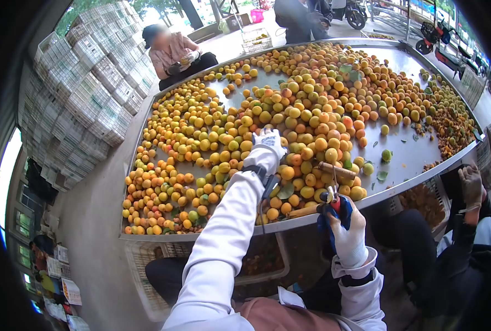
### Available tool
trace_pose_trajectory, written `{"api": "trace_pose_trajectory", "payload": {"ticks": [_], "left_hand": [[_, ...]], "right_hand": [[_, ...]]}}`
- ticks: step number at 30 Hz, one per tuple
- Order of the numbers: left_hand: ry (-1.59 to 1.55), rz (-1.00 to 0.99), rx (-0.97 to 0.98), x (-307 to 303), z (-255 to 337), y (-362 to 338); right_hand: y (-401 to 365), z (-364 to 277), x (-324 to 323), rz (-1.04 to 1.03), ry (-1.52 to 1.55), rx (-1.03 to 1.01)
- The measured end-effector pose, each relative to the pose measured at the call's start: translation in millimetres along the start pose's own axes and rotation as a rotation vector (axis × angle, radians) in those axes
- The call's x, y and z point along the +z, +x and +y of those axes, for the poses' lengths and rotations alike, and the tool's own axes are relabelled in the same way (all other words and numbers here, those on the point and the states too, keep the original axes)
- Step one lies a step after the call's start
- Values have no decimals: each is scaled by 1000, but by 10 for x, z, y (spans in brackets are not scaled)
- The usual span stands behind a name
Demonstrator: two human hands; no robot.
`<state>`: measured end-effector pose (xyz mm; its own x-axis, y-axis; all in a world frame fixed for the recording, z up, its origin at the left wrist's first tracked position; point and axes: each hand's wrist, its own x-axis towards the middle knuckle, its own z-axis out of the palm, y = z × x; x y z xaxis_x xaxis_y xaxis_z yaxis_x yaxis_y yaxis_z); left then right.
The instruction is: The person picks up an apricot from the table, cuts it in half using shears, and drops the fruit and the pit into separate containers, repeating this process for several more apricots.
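Many yellow-orange fruits [295, 113] lie heaped on a metal table [240, 96]. My left hand [269, 144], in a pale glove, reaches over the middle of the heap with its fingertips on the fruit; what they hold, if anything, is hidden. At the table's near edge my right hand [347, 229], gloved, is closed around a cutting tool [333, 204] with red and blue parts. Beside that tool a wooden stick [338, 170] lies over the fruit, and another wooden piece [303, 211] sits to its left.
Stacked crates [94, 71] stand at the left. A seated person [173, 55] is across the table, a standing person [302, 21] behind it. A co-worker's gloved hand [470, 185] is at the right. Crates [146, 276] stand below the table edge.
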<state>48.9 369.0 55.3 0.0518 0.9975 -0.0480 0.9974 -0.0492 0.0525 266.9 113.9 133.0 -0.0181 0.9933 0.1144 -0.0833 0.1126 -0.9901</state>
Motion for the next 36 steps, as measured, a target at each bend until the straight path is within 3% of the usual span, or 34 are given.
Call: {"api": "trace_pose_trajectory", "payload": {"ticks": [1, 3, 4, 5, 7, 11, 13, 14, 18, 19, 21, 23, 25, 31, 33, 36], "left_hand": [[-103, 51, -12, -59, -71, -77], [-685, 86, 113, 14, -378, -271], [-909, 222, 228, 90, -458, -439], [-1470, -59, 103, -16, -488, -692], [-1728, -83, 176, -292, -461, -1290], [-1881, 19, 168, -515, -331, -2231], [-2274, 6, 132, -648, -247, -2586], [-2382, 18, 273, -423, -339, -2558], [-2487, 100, 261, -213, -393, -2863], [-2494, 115, 254, -163, -421, -2920], [-2485, 133, 220, -156, -452, -3023], [-2466, 111, 273, -184, -516, -3103], [-2460, -7, 297, -174, -575, -3165], [-2515, -33, 258, -236, -514, -3359], [-2529, -145, 240, -273, -529, -3402], [-2497, -91, 141, -218, -501, -3405]], "right_hand": [[-11, 20, -14, -1, 7, 2], [-16, 91, -49, -58, -174, -123], [-21, 113, -45, -65, -166, -123], [-30, 131, -32, -78, -244, -188], [-57, 179, 25, -105, -316, -252], [-113, 265, 244, -215, -305, -171], [-158, 257, 357, -274, -330, -112], [-179, 342, 410, -290, -318, -127], [-344, 335, 669, -381, -303, -92], [-438, 279, 743, -423, -206, 124], [-607, 447, 906, -381, -178, -113], [-744, 513, 1017, -384, -161, -30], [-852, 540, 1109, -305, -258, -137], [-953, 545, 1214, -259, -368, -190], [-980, 569, 1218, -259, -371, -188], [-979, 618, 1200, -272, -362, -195]]}}
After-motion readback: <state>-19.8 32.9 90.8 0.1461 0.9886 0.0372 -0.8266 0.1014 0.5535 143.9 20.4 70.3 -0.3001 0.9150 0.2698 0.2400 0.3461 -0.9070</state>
